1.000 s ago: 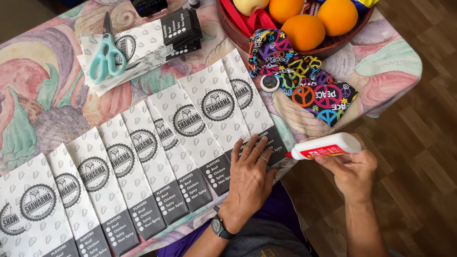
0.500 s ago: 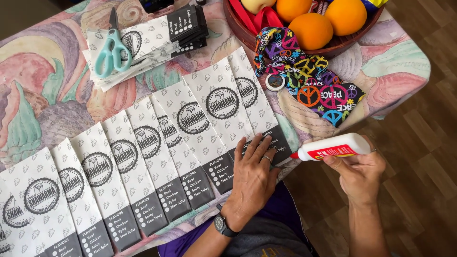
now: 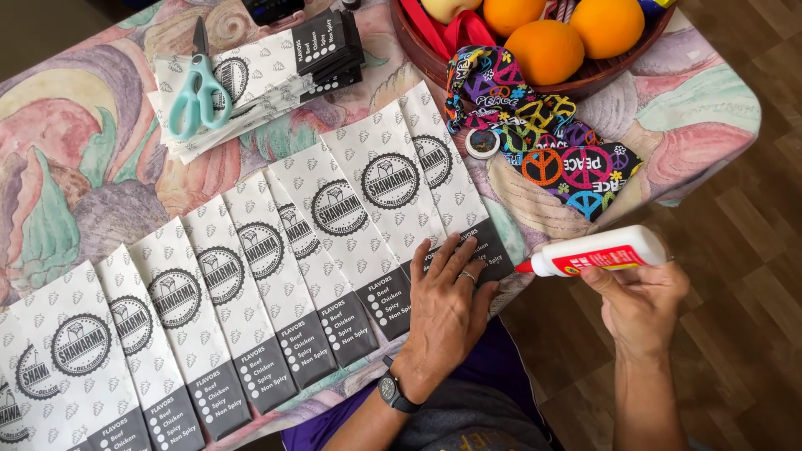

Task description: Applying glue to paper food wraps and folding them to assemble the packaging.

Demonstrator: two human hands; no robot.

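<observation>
I hold a white glue bottle [image 3: 600, 250] in my right hand [image 3: 639, 301], fingers closed around its body, the bottle lying almost level with its red nozzle pointing left, just off the table's near edge beside the right end of the bag row. My left hand [image 3: 447, 305] lies open and flat, palm down, pressing the dark bottom ends of the last two white paper bags [image 3: 434, 167] at that near edge; a ring shows on one finger and a dark wristwatch [image 3: 390, 391] sits on the wrist.

The row of printed white paper bags [image 3: 251, 276] overlaps like shingles, running along the near edge from my left hand toward the table's left corner. Further in, near the far edge, a loose stack of the same bags [image 3: 276, 71] carries a pair of teal-handled scissors [image 3: 199, 88]. At the far right corner a wooden bowl [image 3: 585, 82] holds oranges [image 3: 545, 50], and a bright patterned cloth [image 3: 547, 138] spills from it over the pastel tablecloth [image 3: 75, 159].
</observation>
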